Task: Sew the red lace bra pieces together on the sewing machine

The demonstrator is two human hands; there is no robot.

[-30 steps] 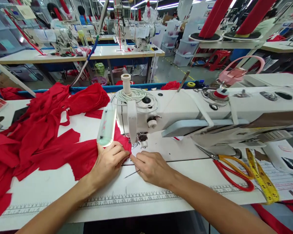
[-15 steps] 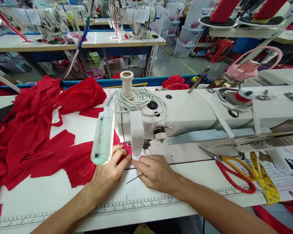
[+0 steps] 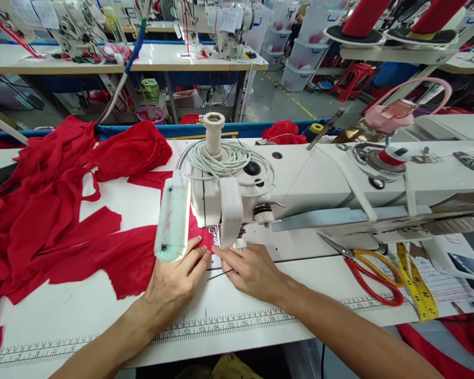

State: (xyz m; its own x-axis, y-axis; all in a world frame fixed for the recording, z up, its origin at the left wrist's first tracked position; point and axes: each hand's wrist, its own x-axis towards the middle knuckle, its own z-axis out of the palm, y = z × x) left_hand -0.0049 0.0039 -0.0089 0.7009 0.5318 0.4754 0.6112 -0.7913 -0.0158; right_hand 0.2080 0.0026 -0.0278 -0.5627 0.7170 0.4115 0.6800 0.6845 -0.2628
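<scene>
My left hand (image 3: 174, 276) lies palm down with its fingers stretched over a small piece of red fabric (image 3: 200, 235). This piece is beside the presser foot (image 3: 214, 231) of a white sewing machine (image 3: 205, 197). Close by, my right hand (image 3: 255, 271) is closed around a thin, dark, pointed tool (image 3: 220, 275), its tip sticking out toward the left. The right index fingertip is at the fabric's right edge, almost touching the left fingers. A clear greenish guard (image 3: 173, 221) hangs just above my left hand. The needle itself is hidden.
A heap of red fabric pieces (image 3: 59, 210) covers the table's left side. Scissors (image 3: 363, 268) and a yellow tape measure (image 3: 416, 284) lie to the right. A printed ruler (image 3: 221, 323) runs along the front edge. Thread cones (image 3: 359, 18) stand at upper right.
The view has shifted slightly, so the machine head appears farther right. Both hands stay by the presser foot, with the fingers moved only a little; the tool remains in my right hand.
</scene>
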